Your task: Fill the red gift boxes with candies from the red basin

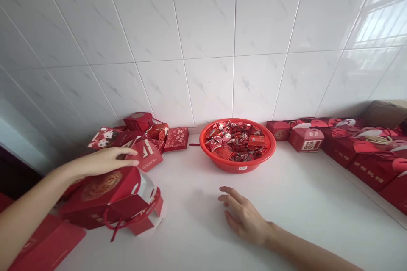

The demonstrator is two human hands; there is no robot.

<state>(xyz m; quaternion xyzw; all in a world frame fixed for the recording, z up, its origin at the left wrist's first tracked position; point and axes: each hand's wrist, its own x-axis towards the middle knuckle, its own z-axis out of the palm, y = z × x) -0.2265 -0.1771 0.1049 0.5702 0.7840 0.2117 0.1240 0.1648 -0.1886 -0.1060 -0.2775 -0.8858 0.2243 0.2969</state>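
My left hand (106,161) reaches over the pile of red gift boxes on the left, fingers stretched out and apart, nothing visibly gripped. Just beneath it lies a large red gift box (98,194) with a gold emblem, tipped on its side, its flaps loose and a red cord handle hanging out. The fingertips are close to a smaller red box (148,154) with white print; whether they touch it I cannot tell. Above the white tabletop, my right hand (246,218) hovers with loosely bent fingers, holding nothing. A red plastic basket (238,167) of wrapped candies (237,140) stands beyond it.
Folded red boxes (51,237) lie at the front left. A flat red box (176,139) sits near the tiled wall (210,89). On the right, a small double-happiness box (307,139) stands beside rows of red boxes (370,167). A brown carton (383,114) is in the back corner.
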